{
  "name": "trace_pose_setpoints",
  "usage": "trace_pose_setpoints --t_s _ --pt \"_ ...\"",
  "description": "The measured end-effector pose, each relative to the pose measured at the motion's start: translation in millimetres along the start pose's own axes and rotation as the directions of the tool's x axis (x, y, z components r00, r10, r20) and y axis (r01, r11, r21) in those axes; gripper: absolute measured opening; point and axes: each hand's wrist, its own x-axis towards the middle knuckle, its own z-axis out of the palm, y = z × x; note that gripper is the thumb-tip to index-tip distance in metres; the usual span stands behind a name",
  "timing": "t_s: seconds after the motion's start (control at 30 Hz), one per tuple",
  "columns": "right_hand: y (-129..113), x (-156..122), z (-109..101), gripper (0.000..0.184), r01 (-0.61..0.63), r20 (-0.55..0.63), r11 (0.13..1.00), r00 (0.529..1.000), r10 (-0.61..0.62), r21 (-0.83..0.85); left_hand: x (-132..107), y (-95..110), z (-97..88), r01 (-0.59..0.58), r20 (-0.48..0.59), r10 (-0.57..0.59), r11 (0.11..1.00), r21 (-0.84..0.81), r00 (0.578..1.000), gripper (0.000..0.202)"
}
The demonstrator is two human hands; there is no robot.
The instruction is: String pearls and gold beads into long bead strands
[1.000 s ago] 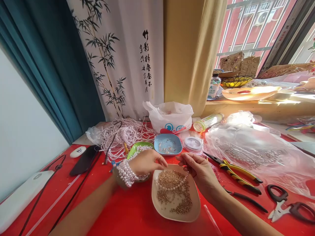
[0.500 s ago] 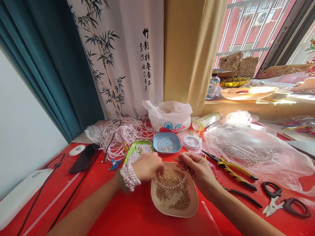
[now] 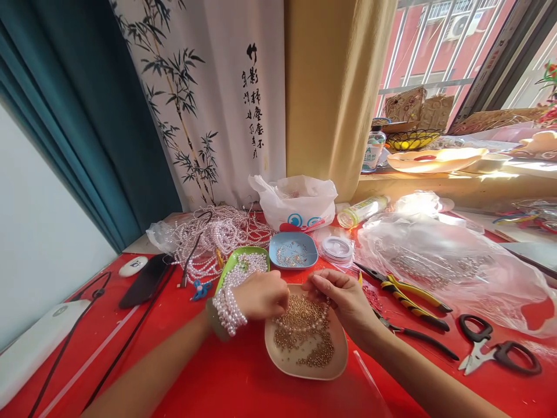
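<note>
Already, the beaded strand point(image 3: 304, 330) above the plate point(image 3: 284, 364) looks well filled, ends seemingly unjoined; the right hand point(image 3: 348, 297) pinches it at the plate's two o'clock, the left hand point(image 3: 261, 296) curls at ten, grip unclear.

A bamboo-print curtain point(image 3: 226, 104), barred window point(image 3: 435, 55), pliers point(image 3: 404, 301) and bead dish point(image 3: 287, 361) suggest a home craft corner.

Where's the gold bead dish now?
In the head view, the dish sits low, just right of centre, on the red table, with the left hand and right hand at its far corners.
</note>
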Motion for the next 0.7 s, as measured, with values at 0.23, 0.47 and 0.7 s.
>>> trace_pose_setpoints --t_s 0.23,0.47,0.7 --pt "3 -2 3 0.022 -0.049 0.017 0.997 0.999 0.048 0.066 1 -9 -3.1 0.036 -0.107 -0.075 0.943 -0.33 0.991 0.014" --pt "2 -1 3 0.02 -0.057 0.04 0.997 0.998 0.055 0.059 5 -17 3.8 0.001 -0.089 -0.057 0.845 -0.534 0.994 0.013" --pt "2 -3 5 0.023 -0.07 0.021 0.997 0.997 0.069 0.04 6 -18 2.9 0.026 -0.105 -0.128 0.748 -0.663 0.986 0.017"
